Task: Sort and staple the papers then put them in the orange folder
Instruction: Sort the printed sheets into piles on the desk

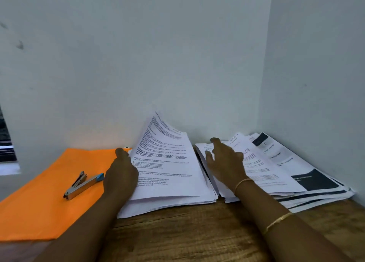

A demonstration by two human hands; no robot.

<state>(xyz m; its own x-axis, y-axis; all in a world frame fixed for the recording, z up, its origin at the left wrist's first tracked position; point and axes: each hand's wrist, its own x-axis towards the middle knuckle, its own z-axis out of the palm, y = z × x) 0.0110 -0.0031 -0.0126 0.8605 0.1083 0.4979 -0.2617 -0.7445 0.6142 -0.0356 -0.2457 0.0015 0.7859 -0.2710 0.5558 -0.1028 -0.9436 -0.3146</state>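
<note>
An orange folder (45, 198) lies flat at the left of the wooden table, with a silver stapler (83, 184) with a blue tip on top of it. A middle stack of printed papers (167, 174) sits beside the folder. My left hand (120, 174) grips the left edge of its top sheets, whose far end curls up off the stack. A second, fanned stack of papers (280, 172) with dark printed blocks lies at the right by the corner. My right hand (225, 161) rests on that stack's left side with fingers spread.
White walls meet in a corner right behind the paper stacks. Bare wooden table (187, 232) shows in front of the stacks between my forearms. A dark window edge (6, 141) is at the far left.
</note>
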